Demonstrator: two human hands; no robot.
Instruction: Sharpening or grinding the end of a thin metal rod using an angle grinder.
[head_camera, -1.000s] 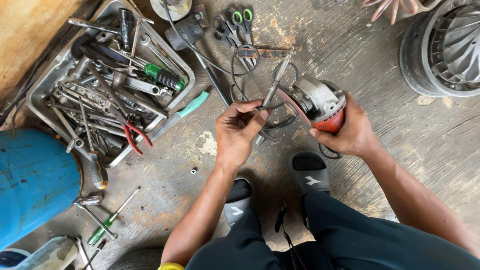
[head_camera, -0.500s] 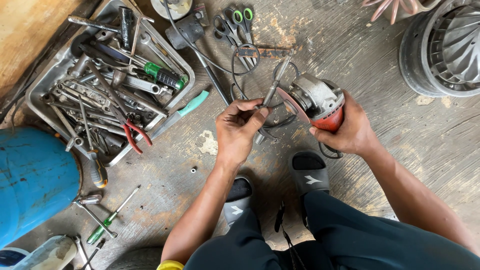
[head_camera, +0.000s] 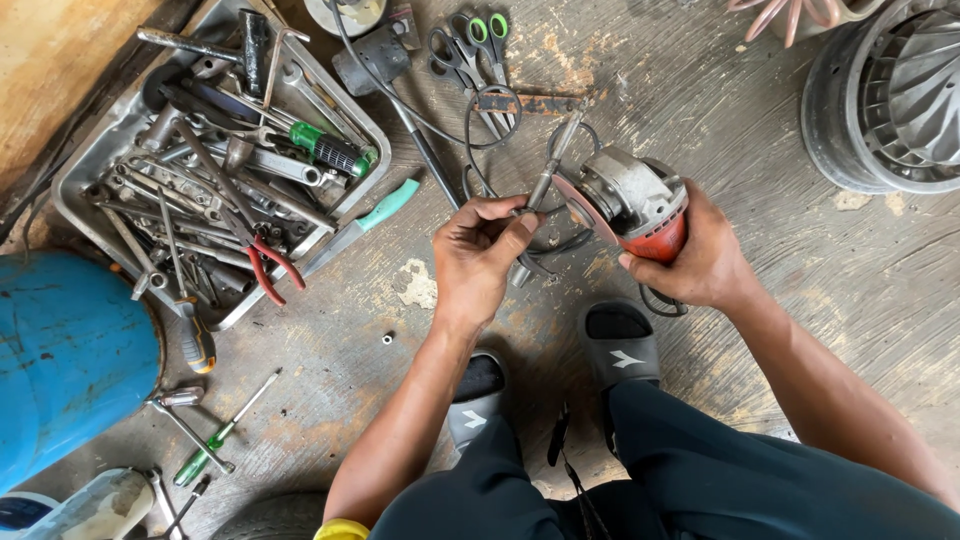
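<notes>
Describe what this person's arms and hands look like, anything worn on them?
Both hands, left hand and right hand, are bare: no gloves, and no rings or watch that I can see. The forearms are bare with no sleeves in view.

The right hand (head_camera: 700, 262) covers the angle grinder (head_camera: 632, 205) body; under the left grip (head_camera: 482, 255), the wrench (head_camera: 540, 190) end is hidden.

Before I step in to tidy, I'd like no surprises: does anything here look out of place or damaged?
Yes. Tools lie loose on the floor outside the metal tray: a teal-handled knife, scissors, a green screwdriver and a small nut. The angle grinder in the right hand shows no disc guard, and its cable loops loosely nearby.
</notes>
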